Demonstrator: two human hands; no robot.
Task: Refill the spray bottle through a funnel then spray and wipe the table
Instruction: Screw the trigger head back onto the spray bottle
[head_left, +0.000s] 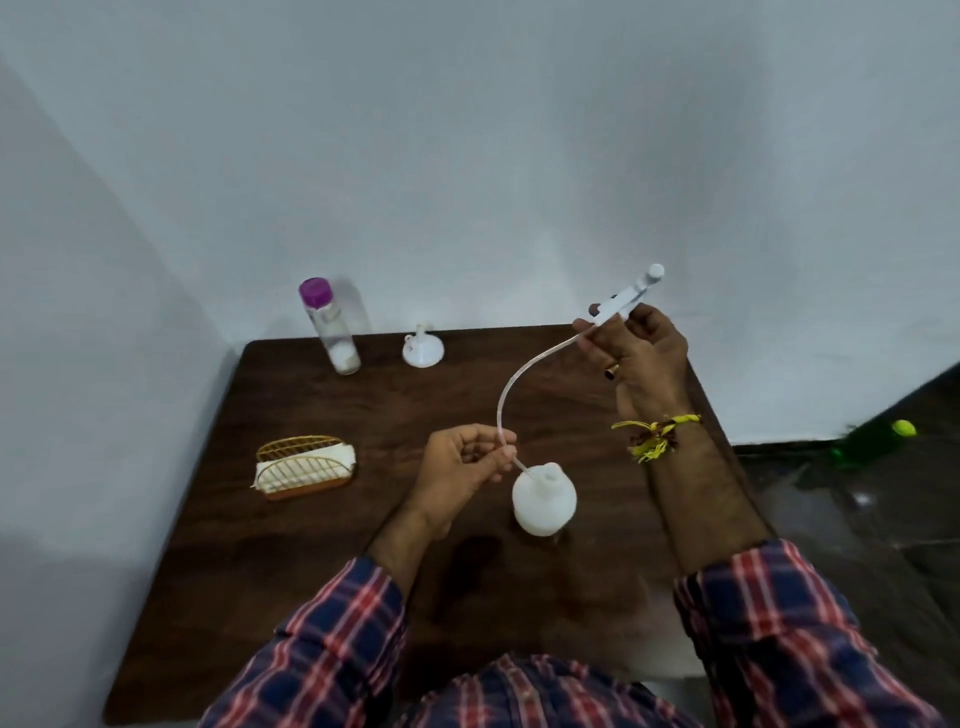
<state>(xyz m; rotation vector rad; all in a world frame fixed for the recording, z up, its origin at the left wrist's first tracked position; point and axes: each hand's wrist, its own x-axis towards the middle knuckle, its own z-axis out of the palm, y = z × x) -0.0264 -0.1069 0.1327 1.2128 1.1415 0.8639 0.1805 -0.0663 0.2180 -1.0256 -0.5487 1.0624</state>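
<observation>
A white spray bottle stands upright and uncapped in the middle of the dark wooden table. My right hand holds its spray head raised above the table's far right. A long clear dip tube curves down from the head, and its lower end is in the bottle's mouth. My left hand pinches the tube just above the bottle. A small white funnel sits upside down near the far edge. A clear refill bottle with a purple cap stands to its left.
A gold wire holder with white napkins rests on the table's left side. White walls close off the far and left sides. A green bottle lies on the dark floor at right.
</observation>
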